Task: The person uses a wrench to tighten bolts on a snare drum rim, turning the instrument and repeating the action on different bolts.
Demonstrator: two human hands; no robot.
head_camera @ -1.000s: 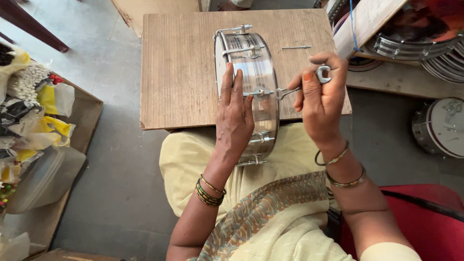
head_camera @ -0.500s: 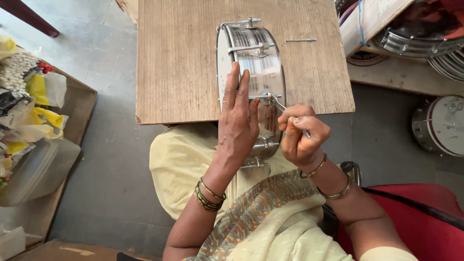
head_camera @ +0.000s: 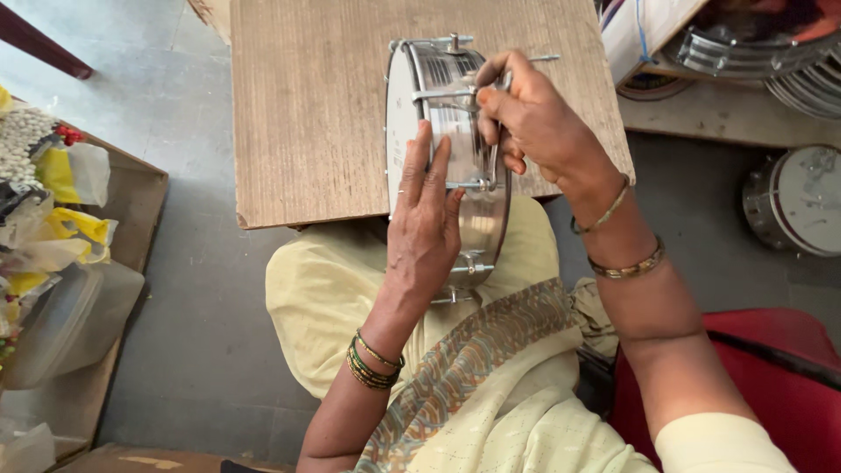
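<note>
Grey concrete floor [head_camera: 175, 263] runs under a bare brown wooden table [head_camera: 307, 114], and we sit at its near edge with a small steel-shelled drum [head_camera: 460, 149] standing on its rim between table and lap. Our right hand [head_camera: 534, 123] is clenched around a slim metal tuning tool [head_camera: 499, 131] at the far upper part of the shell, fingers curled tight near one of the tension lugs. Our left hand [head_camera: 425, 228] lies flat and released against the white drumhead side, fingers straight and pointing away from us, steadying the drum rather than gripping it. The drum's round faces look left and right, so its rim runs away from us along the table, with the far lugs under the right hand and the near lugs closer to the left wrist. Further out, a cardboard box of yellow and white packets [head_camera: 53, 193] sits at the left, and more shiny steel drum shells [head_camera: 788, 52] are stacked at the right.
</note>
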